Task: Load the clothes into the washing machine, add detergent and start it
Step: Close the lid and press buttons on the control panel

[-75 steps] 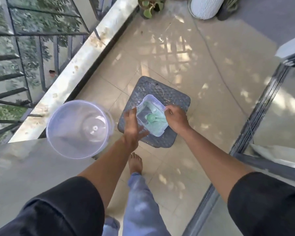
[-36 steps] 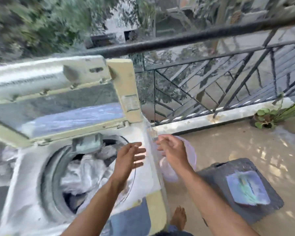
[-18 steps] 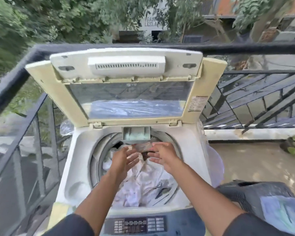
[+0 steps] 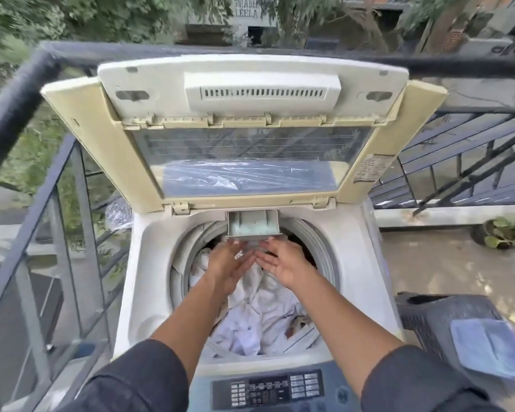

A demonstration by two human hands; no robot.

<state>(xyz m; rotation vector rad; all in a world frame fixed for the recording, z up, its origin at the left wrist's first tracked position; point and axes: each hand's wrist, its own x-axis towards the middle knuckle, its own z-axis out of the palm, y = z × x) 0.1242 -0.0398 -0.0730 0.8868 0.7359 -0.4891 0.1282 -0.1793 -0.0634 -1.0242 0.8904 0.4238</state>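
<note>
White and pale clothes [image 4: 259,316] fill the drum of the washing machine [image 4: 149,263], so loading looks done. Its lid [image 4: 244,138] stands raised at the back edge of the machine. Just under the lid's hinge line, at the back rim of the drum opening, the detergent drawer [image 4: 252,224] is pulled out, and pale green powder lies in its compartment, so detergent appears to be in.

Both hands reach over the drum toward the drawer's front. The left hand [image 4: 226,267] has its fingers straight and relaxed, fingertips just under the drawer's front edge. The right hand [image 4: 281,263] is likewise spread flat, palm turned up, fingertips at the same edge. Neither pinches anything; whether they actually touch the drawer I cannot tell.

What seems left: push the drawer in, lower the lid, and press start on the control panel [image 4: 268,389] at the machine's front edge.
</note>
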